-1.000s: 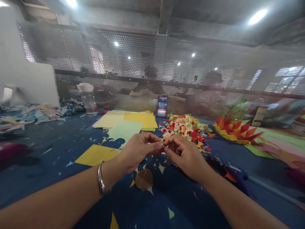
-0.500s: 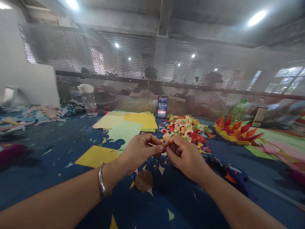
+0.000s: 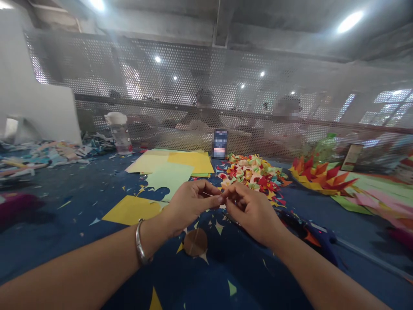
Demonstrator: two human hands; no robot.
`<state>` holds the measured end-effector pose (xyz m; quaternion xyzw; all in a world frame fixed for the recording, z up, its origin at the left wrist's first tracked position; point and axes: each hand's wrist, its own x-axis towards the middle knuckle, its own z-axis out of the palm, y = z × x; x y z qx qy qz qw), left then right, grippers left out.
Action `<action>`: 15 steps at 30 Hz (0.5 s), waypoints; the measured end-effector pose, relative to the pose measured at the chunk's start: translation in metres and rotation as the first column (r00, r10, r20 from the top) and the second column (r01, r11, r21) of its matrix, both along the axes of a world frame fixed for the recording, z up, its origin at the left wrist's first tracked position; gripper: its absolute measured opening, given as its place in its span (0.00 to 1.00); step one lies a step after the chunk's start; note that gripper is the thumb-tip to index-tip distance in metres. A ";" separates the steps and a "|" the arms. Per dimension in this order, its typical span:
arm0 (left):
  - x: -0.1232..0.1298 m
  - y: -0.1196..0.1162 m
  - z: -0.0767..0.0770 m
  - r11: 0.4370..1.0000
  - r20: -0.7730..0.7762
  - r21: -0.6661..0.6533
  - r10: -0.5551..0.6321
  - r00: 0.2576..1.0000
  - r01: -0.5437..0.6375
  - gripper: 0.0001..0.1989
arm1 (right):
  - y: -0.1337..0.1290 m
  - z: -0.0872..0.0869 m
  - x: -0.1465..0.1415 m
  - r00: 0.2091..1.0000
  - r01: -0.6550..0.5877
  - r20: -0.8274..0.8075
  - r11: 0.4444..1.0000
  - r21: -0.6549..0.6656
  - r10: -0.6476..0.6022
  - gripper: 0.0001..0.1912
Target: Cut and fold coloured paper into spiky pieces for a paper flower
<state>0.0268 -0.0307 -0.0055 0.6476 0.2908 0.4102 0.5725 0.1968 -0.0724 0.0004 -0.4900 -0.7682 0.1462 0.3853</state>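
Observation:
My left hand (image 3: 195,202) and my right hand (image 3: 253,211) meet fingertip to fingertip above the table, both pinched closed. Whatever lies between the fingertips is tiny and mostly hidden, so I cannot name it. A silver bangle (image 3: 140,243) circles my left wrist. Just beyond the hands is a heap of small folded paper pieces (image 3: 254,172) in red, yellow, pale green and pink. Below them lies a round brown disc (image 3: 195,242) among paper scraps (image 3: 219,227). A dark blue glue gun (image 3: 321,237) rests beside my right forearm.
Yellow paper (image 3: 130,209) and a cut pale green sheet (image 3: 171,174) lie left of centre. A phone (image 3: 220,144) stands against the perforated screen (image 3: 180,103). A spiky orange paper piece (image 3: 322,176), a green bottle (image 3: 325,148) and a lidded cup (image 3: 118,133) stand farther back.
Both hands stay nearly in place, fingertips still together. A yellowish bit seen between them earlier is now harder to see. The view has shifted slightly.

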 end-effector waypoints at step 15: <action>0.001 -0.003 0.002 0.975 -0.160 0.203 0.128 0.979 -0.094 0.11 | -0.001 0.002 -0.003 0.999 0.030 -0.014 1.000 -0.001 -0.030 0.02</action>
